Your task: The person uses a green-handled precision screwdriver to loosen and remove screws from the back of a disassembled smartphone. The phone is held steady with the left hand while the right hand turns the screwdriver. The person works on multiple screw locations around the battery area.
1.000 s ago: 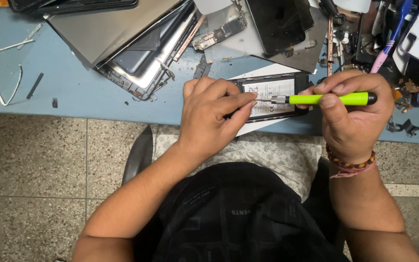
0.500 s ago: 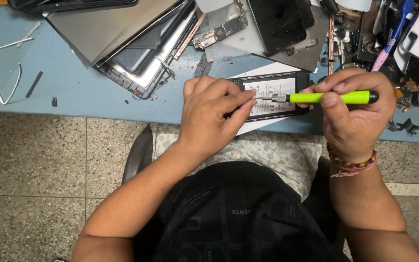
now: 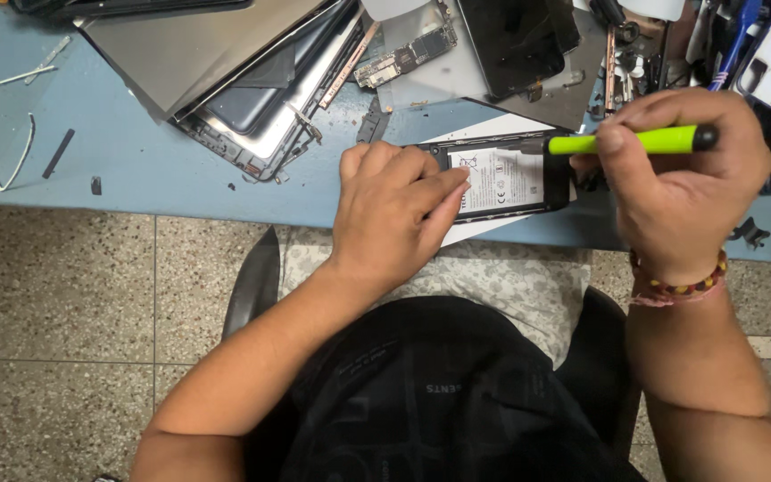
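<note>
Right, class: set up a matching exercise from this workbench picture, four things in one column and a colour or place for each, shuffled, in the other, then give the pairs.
Things:
1. screwdriver
2. opened phone
3. beaded bracelet
4. table

Descriptions:
A. blue, cluttered with parts
B. worn on the right wrist
C. lime-green handle, gripped in the right hand
D. black, steadied under the left hand

Pairs: 1-C, 2-D, 3-B, 4-A
</note>
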Motion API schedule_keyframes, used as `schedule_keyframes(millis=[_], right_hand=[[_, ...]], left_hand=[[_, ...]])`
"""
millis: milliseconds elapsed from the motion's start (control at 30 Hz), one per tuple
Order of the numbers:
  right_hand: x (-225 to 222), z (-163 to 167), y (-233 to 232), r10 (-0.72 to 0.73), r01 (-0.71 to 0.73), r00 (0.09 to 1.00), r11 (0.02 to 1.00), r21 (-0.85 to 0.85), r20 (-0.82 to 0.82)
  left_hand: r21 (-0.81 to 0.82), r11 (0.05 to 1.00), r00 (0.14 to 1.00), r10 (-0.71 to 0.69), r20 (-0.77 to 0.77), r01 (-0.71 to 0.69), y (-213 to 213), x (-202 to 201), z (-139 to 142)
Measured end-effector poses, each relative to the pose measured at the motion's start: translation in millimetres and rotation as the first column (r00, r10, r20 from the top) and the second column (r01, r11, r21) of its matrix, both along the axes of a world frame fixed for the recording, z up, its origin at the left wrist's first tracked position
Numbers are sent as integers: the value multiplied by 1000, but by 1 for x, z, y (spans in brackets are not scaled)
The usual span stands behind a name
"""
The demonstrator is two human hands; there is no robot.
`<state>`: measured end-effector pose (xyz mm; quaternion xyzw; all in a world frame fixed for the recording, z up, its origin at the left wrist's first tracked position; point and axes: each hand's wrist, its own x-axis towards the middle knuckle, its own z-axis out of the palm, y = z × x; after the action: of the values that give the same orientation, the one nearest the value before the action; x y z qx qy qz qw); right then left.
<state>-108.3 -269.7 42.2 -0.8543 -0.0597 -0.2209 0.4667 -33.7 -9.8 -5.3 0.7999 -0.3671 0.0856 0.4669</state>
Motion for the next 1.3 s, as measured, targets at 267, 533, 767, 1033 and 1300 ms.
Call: schedule_keyframes(millis=[267,533,767,1033,1300], right_hand=[[7,8,0,18,-22,997,998,-53,-80],[10,9,0,17,-19,993,1000,-16,-114],[12,8,-2,42,-51,995,993,-103,-91],[12,7,-3,50,-59,995,992,-107,-84],[13,7,-2,44,-53,996,992,-113,-81]], left_hand=[[13,1000,1000,1,19,-1,0,-1,1],[20,1000,1000,-6,11,5,0,-1,0],[20,1000,1000,-9,15,9,0,-1,-1],[17,1000,1000,-11,2,11,0,-1,-1],[23,1000,1000,-12,4,12,0,-1,-1]])
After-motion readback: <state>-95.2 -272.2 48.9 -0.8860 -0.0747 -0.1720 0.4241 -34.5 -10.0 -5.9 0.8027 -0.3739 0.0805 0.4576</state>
